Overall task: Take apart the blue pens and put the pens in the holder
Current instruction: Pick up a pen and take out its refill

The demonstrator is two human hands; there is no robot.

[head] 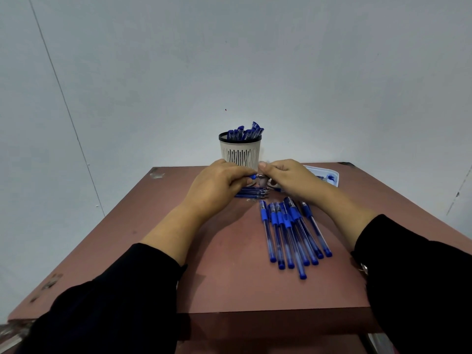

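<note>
Both hands meet over the table just in front of the pen holder (240, 154), a white slotted cup with a dark rim and several blue pen parts standing in it. My left hand (217, 187) grips one end of a blue pen (253, 177), and my right hand (288, 178) pinches its other end; most of the pen is hidden by the fingers. Below the hands lies a small pile of thin blue refills (251, 193). Several whole blue pens (288, 231) lie side by side to the right.
The brown table (229, 277) stands against a pale wall. A white tray (329, 176) holding small blue parts sits at the back right corner. Black sleeves cover both forearms. The table's front edge is near the bottom of the view.
</note>
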